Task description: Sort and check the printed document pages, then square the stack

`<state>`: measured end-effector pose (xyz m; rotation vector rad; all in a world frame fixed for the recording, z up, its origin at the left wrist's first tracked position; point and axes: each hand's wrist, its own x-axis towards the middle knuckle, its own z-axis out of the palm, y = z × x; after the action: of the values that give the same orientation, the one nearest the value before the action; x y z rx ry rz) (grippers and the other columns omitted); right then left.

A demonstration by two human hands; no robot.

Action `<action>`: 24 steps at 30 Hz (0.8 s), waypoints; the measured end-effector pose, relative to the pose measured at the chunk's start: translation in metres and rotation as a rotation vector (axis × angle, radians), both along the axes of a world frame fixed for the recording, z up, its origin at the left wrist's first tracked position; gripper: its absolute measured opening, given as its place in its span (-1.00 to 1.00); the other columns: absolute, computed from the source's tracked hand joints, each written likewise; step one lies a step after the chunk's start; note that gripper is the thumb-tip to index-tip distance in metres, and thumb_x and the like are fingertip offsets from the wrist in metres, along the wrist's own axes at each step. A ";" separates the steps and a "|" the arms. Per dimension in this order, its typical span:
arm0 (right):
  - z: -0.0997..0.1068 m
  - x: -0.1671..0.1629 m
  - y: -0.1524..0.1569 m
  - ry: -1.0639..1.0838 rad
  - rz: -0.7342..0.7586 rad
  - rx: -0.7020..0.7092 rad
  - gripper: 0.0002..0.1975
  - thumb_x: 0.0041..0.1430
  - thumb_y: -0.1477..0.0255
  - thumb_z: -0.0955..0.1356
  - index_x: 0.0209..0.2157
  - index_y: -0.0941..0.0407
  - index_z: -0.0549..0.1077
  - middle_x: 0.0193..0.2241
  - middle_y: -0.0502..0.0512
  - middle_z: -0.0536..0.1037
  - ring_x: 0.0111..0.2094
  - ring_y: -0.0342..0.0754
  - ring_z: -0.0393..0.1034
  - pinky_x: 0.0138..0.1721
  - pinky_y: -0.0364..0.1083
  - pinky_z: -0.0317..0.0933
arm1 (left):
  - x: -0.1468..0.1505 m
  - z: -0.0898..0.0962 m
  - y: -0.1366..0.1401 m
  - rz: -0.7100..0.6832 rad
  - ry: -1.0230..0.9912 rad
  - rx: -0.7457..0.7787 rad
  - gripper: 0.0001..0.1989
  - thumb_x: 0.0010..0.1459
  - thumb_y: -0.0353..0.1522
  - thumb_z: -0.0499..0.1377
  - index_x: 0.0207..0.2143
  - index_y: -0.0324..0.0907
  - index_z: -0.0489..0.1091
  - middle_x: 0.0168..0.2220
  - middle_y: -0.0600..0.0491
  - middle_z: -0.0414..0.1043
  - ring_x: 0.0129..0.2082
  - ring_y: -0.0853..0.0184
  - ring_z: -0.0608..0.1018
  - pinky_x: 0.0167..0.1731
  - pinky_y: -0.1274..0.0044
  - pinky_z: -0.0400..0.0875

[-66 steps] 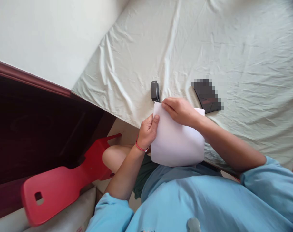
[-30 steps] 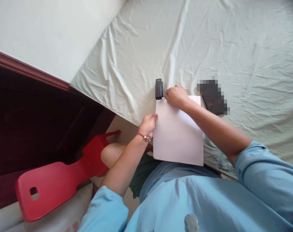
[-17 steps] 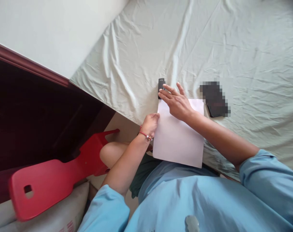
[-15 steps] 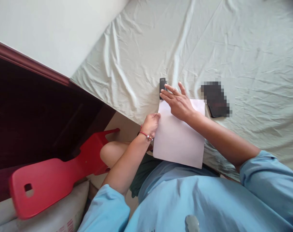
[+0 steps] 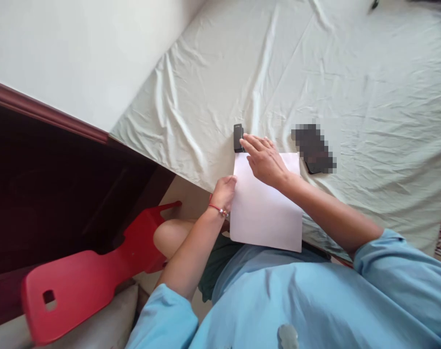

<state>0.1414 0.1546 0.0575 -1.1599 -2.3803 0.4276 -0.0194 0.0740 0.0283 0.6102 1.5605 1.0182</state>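
Observation:
A stack or sheet of white paper (image 5: 266, 213) lies partly on the cloth, its near end reaching over my lap. My left hand (image 5: 224, 191) is closed on the paper's left edge, thumb on top. A small black stapler-like device (image 5: 238, 137) sits at the paper's far left corner; its exact kind is not clear. My right hand (image 5: 264, 160) is over the far part of the paper, with its fingers stretched out toward the device. The fingertips are at the device's right side, and I cannot tell whether they press on it.
A wrinkled pale green cloth (image 5: 336, 72) covers the bed-like surface. A dark, pixelated phone-shaped object (image 5: 315, 149) lies right of the paper. On the left are a red plastic chair (image 5: 74, 286), a white wall (image 5: 67, 48) and dark wood panelling (image 5: 53, 194).
My right hand's fingers have drawn closer together; they were spread, with fingertips on the black device. The whole view has shifted slightly. My left hand still grips the paper's edge.

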 end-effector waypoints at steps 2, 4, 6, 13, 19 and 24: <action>0.008 0.017 -0.017 0.031 -0.082 -0.003 -0.52 0.38 0.48 0.16 0.28 0.17 0.30 0.30 0.27 0.32 0.27 0.15 0.23 0.25 0.15 0.17 | -0.002 -0.002 -0.013 -0.031 0.022 0.043 -0.77 0.23 -0.32 0.16 -0.47 -0.22 0.36 -0.53 0.10 0.34 -0.53 0.40 0.38 -0.46 0.58 0.27; 0.013 0.039 -0.036 0.041 -0.232 -0.060 -0.58 0.40 0.38 0.19 0.20 0.15 0.37 0.15 0.30 0.45 0.13 0.19 0.35 0.05 0.12 0.32 | -0.006 -0.005 -0.028 -0.039 0.034 0.088 -0.75 0.25 -0.23 0.17 -0.40 -0.22 0.40 -0.50 0.11 0.36 -0.47 0.38 0.40 -0.39 0.57 0.32; 0.011 0.061 -0.056 0.044 -0.365 -0.150 -0.58 0.39 0.28 0.21 0.16 0.14 0.38 0.05 0.31 0.49 -0.05 0.16 0.46 -0.14 0.08 0.38 | -0.008 -0.008 -0.044 0.018 0.097 0.148 -0.69 0.20 -0.16 0.23 -0.42 -0.22 0.39 -0.49 0.12 0.34 -0.44 0.40 0.38 -0.37 0.60 0.30; -0.008 0.096 -0.088 0.125 -0.435 -0.487 -0.42 0.30 0.12 0.31 0.24 0.14 0.28 -0.06 0.25 0.61 -0.20 0.12 0.56 -0.15 0.08 0.37 | -0.011 -0.004 -0.079 0.194 -0.060 0.179 -0.51 -0.01 0.02 0.38 -0.41 -0.22 0.37 -0.46 0.13 0.38 -0.44 0.43 0.41 -0.37 0.60 0.31; -0.004 0.084 -0.075 0.448 -0.356 -0.826 -0.43 0.25 0.16 0.37 0.20 0.12 0.31 -0.15 0.23 0.66 -0.25 0.08 0.58 -0.25 0.02 0.43 | -0.007 0.006 -0.082 0.238 -0.106 0.167 -0.47 -0.14 0.00 0.44 -0.34 -0.23 0.43 -0.38 0.06 0.53 -0.38 0.34 0.55 -0.30 0.52 0.43; -0.012 0.076 -0.068 0.810 -0.181 -1.138 -0.60 0.09 0.16 0.45 -0.12 0.11 0.47 -0.31 0.12 0.64 -0.36 0.04 0.55 -0.40 -0.05 0.42 | -0.002 0.006 -0.081 0.287 -0.114 0.167 -0.46 -0.20 -0.01 0.48 -0.39 -0.21 0.40 -0.41 0.08 0.55 -0.36 0.31 0.59 -0.24 0.47 0.49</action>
<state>0.2177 0.0870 0.0451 -1.2121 -1.2221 1.8911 -0.0213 -0.0067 0.0346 0.4397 1.4985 1.3859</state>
